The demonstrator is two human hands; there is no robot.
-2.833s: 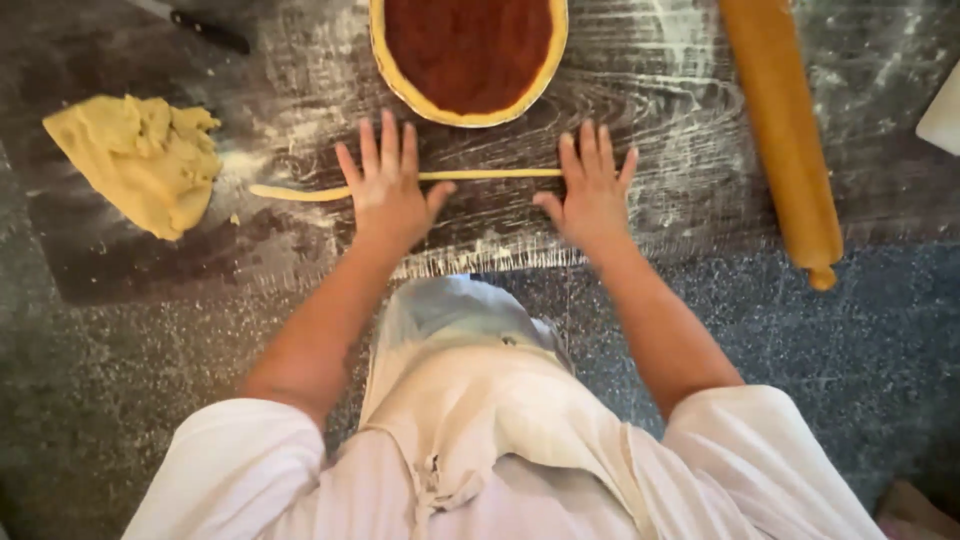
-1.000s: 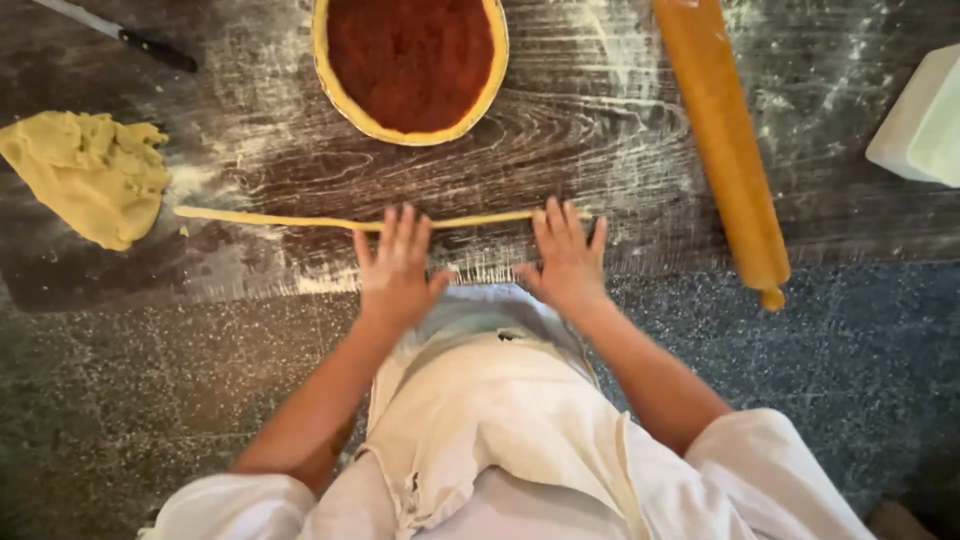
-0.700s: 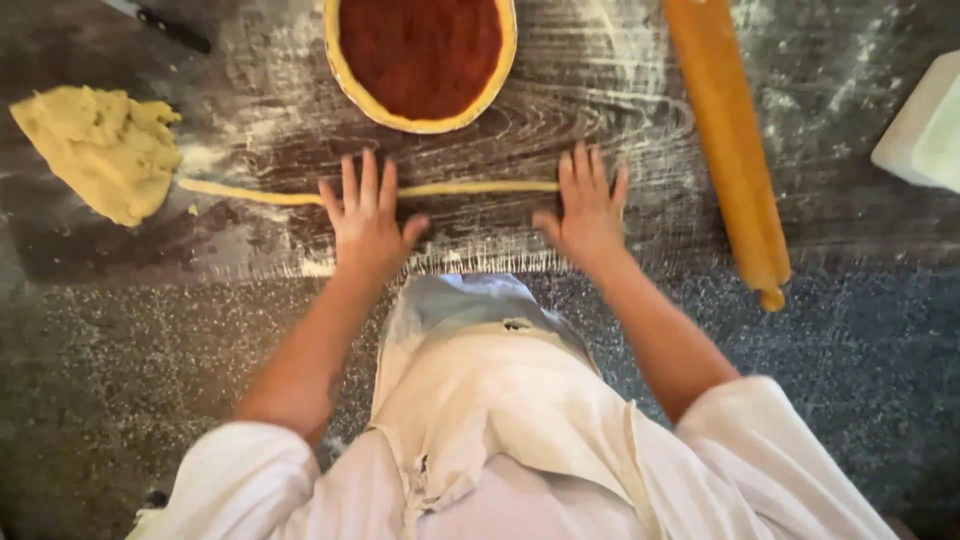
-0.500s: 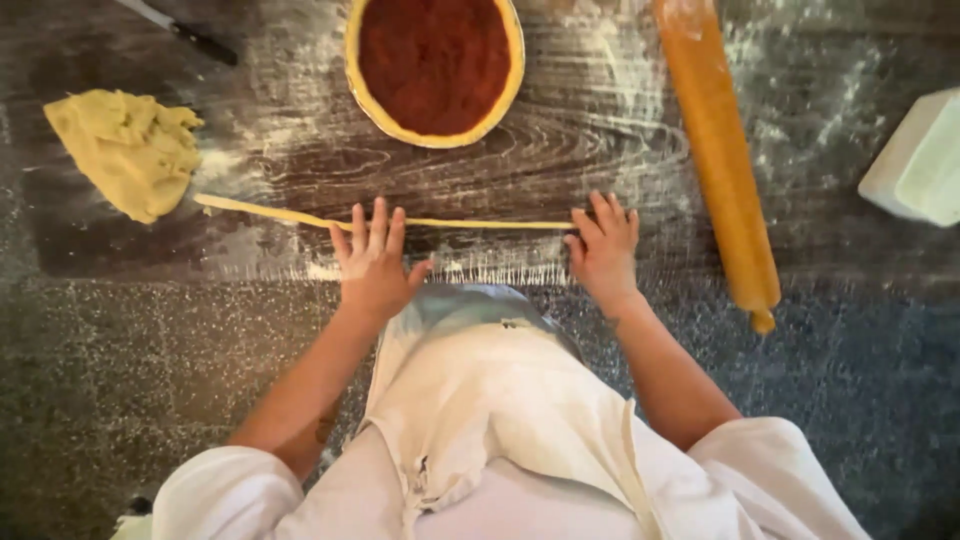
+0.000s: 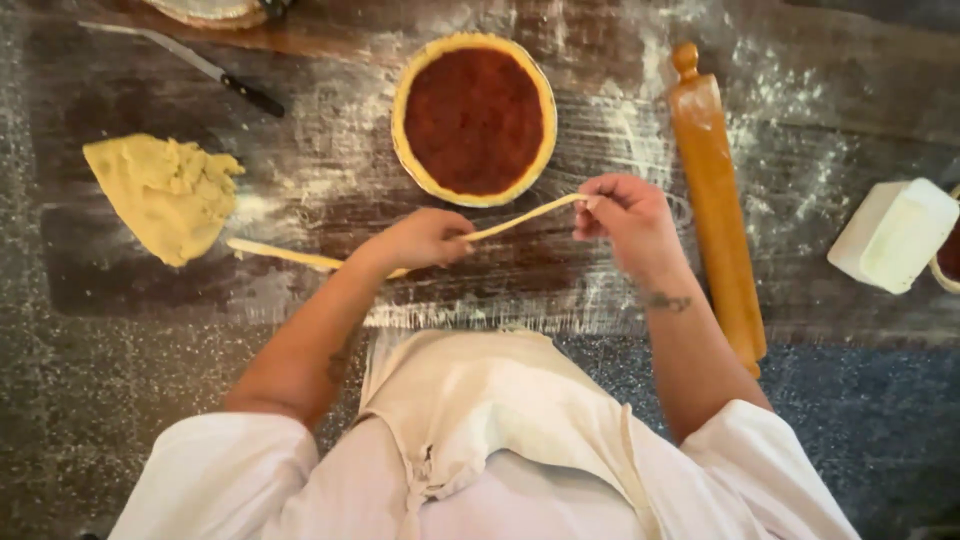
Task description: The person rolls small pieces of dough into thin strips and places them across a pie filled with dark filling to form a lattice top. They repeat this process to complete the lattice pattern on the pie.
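Lifting dough strip [image 5: 520,217] now, hands [image 5: 425,240] no longer rolling

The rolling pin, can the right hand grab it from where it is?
Probably yes: the rolling pin lies just beside the right hand with bare floured board between, though that hand is pinching the dough strip.

The dough rope [image 5: 520,216] is pale yellow, like the dough lump [image 5: 160,195]. The tart [image 5: 473,118] has a dark red-brown filling inside a pale golden crust rim. The rolling pin [image 5: 715,200] is warm orange-brown wood. The board [image 5: 610,255] is dark brown, grained and streaked with white flour. The knife [image 5: 190,65] has a grey blade and black handle. The tub [image 5: 893,235] is creamy white. The counter [image 5: 870,410] is speckled grey. The apron [image 5: 490,400] is off-white.
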